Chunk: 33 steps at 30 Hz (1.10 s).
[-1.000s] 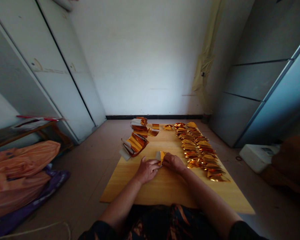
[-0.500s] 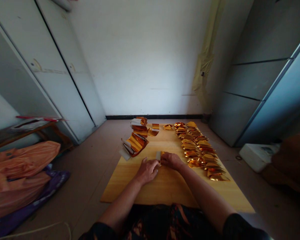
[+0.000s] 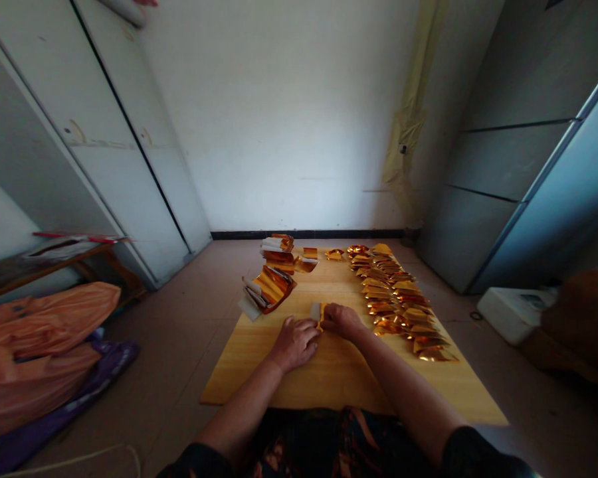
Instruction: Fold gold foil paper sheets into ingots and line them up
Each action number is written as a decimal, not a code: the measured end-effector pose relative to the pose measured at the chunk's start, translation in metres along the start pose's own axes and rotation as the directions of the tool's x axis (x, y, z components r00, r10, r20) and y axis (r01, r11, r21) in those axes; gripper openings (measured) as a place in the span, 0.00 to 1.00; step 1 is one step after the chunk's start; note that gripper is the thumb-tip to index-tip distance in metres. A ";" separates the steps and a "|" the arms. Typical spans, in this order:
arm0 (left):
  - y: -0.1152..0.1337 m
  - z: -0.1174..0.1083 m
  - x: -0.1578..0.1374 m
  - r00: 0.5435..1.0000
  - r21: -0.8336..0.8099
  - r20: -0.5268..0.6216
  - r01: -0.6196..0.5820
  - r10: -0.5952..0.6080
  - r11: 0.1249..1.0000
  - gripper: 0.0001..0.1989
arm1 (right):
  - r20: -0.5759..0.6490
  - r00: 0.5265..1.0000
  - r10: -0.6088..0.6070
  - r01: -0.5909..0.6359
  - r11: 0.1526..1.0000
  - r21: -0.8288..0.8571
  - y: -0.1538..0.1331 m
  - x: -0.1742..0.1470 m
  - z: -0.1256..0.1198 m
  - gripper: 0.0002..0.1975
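Observation:
Both my hands work at a small sheet of gold foil paper (image 3: 315,311) with a pale section, lying on the wooden board. My left hand (image 3: 294,342) rests low on the board, fingers spread and their tips touching the sheet's near left edge. From the right, my right hand (image 3: 343,320) grips the gold part with bent fingers, covering much of it. To the right lie rows of folded gold foil pieces (image 3: 379,292). Farther off on the left sits a curled stack of gold foil sheets (image 3: 272,287), with pale undersides showing.
More foil sheets (image 3: 279,252) and a single folded piece (image 3: 335,254) lie at the far side of the wooden board (image 3: 349,378). Orange cloth-like material (image 3: 50,325) lies at the left. A white box (image 3: 513,312) stands on the floor at the right.
My left fingers have spread and drawn slightly back from the right hand, showing more of the gold part. My right hand stays at the sheet.

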<state>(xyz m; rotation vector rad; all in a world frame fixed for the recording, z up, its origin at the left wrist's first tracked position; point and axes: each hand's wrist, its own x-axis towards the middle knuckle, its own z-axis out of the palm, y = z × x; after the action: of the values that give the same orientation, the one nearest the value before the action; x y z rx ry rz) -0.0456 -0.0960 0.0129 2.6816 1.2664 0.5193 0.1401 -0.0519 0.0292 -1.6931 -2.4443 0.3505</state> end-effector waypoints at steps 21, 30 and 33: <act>0.005 0.002 0.002 0.999 0.038 -0.029 0.016 -0.015 0.999 0.10 | -0.040 0.997 0.060 -0.044 0.946 0.320 0.015 0.004 0.009 0.10; 0.005 0.002 0.002 0.999 0.016 -0.030 0.020 -0.020 1.000 0.11 | -0.054 0.997 0.059 -0.042 0.960 0.277 0.014 0.005 0.009 0.08; 0.004 0.003 0.002 0.999 0.017 -0.034 0.022 -0.021 1.000 0.10 | -0.052 0.995 0.083 -0.067 0.965 0.254 0.009 0.002 0.008 0.10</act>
<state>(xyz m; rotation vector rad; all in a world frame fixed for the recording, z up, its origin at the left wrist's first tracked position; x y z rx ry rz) -0.0399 -0.0969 0.0115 2.6815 1.3137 0.5562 0.1456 -0.0479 0.0190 -1.6620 -2.1877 0.5821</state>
